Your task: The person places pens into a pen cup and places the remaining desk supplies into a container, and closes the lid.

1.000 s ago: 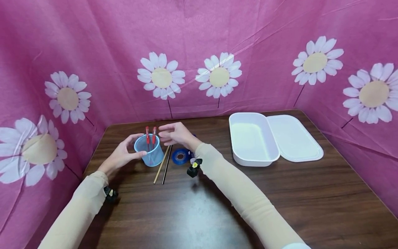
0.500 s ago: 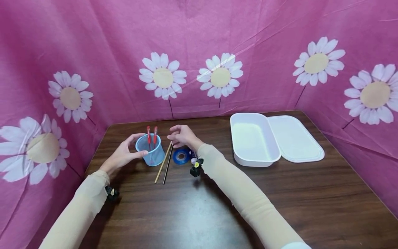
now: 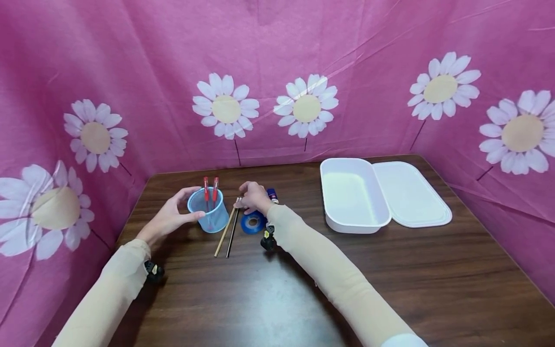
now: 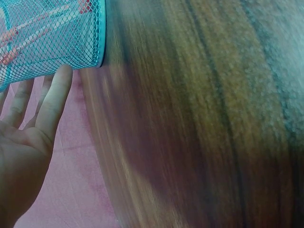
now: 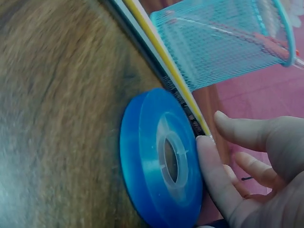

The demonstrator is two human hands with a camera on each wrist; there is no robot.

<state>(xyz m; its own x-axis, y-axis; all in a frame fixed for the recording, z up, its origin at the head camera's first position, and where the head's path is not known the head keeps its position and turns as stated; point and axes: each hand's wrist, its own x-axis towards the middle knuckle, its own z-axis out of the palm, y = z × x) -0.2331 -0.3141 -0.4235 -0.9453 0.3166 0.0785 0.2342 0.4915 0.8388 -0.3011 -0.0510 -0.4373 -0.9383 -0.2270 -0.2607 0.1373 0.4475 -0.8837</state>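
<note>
My left hand [image 3: 171,215] spans the light blue mesh pen cup [image 3: 215,220], thumb on its near side and fingers behind it. Two red-capped pens [image 3: 215,189] stand in the cup. In the left wrist view the fingertips meet the mesh [image 4: 52,61]. My right hand [image 3: 254,197] is over the upper ends of a gold pencil [image 3: 222,238] and a black pencil [image 3: 231,238] lying on the table. The right wrist view has its index fingertip at the pencil ends, the thumb a little apart from them. A blue tape roll [image 5: 137,156] lies close beside that hand.
A dark blue and white tube [image 3: 272,195] lies behind the right wrist. On the right stand a white plastic box [image 3: 357,227] without its lid and the white lid [image 3: 412,193] beside it. The wooden table [image 3: 277,299] meets a pink flowered cloth behind.
My right hand has moved from beside the pen cup to the right and down, onto the upper ends of the pencils. My left hand stays at the cup.
</note>
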